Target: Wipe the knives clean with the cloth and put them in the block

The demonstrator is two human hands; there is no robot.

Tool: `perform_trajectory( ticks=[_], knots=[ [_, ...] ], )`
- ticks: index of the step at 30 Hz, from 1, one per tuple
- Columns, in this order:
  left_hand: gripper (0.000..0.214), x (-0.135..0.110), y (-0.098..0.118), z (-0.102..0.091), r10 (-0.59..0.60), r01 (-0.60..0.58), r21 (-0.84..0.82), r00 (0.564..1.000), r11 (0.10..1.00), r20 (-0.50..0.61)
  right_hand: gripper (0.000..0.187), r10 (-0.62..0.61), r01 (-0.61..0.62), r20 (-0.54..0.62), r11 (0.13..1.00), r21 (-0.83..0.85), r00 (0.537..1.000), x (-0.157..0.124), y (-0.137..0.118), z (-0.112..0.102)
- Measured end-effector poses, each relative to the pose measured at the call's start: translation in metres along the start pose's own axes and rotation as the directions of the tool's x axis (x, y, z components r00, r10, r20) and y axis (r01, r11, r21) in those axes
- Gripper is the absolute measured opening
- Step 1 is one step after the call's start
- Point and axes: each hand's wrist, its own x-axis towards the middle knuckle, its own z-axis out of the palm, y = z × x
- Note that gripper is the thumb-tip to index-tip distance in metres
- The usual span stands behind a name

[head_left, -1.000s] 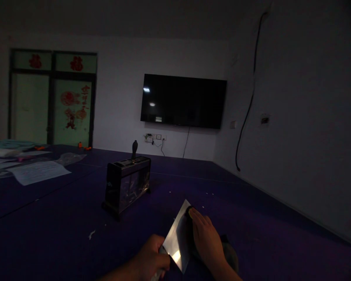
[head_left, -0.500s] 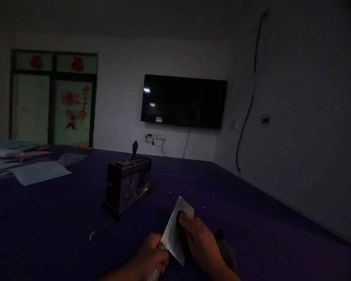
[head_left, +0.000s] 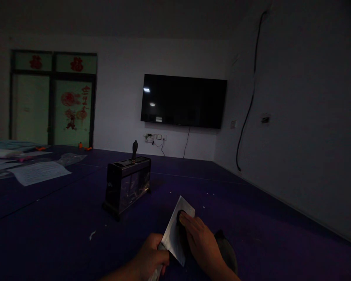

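The left hand (head_left: 150,255) is gripping, fingers curled tight, the handle of a broad shiny steel cleaver (head_left: 172,234) low over the purple table (head_left: 61,234), near a dark boxy knife block (head_left: 127,183). The right hand (head_left: 200,244), fingers flat and pressed together, is pushing what seems a dark cloth (head_left: 226,251) against the blade.

Left hand (head_left: 150,254) bare; right hand (head_left: 202,244) bare; forearms bare to frame edge.

Only the knife block (head_left: 126,185) interrupts the tabletop (head_left: 61,234).
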Motion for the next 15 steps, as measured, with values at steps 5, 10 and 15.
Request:
perform_trajectory(
  ticks=[5,10,15],
  knots=[
    [0.013,0.000,0.002,0.001,-0.011,0.011,0.012,1.000,1.000,-0.017,0.045,0.092,-0.093,-0.024,0.995,-0.024,0.995,0.000,0.010,0.006],
    [0.021,-0.001,0.001,0.000,-0.054,0.055,0.041,0.998,0.998,-0.029,0.044,0.192,-0.198,-0.076,0.978,-0.070,0.978,-0.001,0.021,0.012],
    [0.024,0.001,-0.005,-0.003,-0.050,0.050,0.022,0.998,0.998,-0.023,0.043,0.231,-0.237,-0.069,0.967,-0.094,0.971,0.000,0.022,0.014]
  ],
)
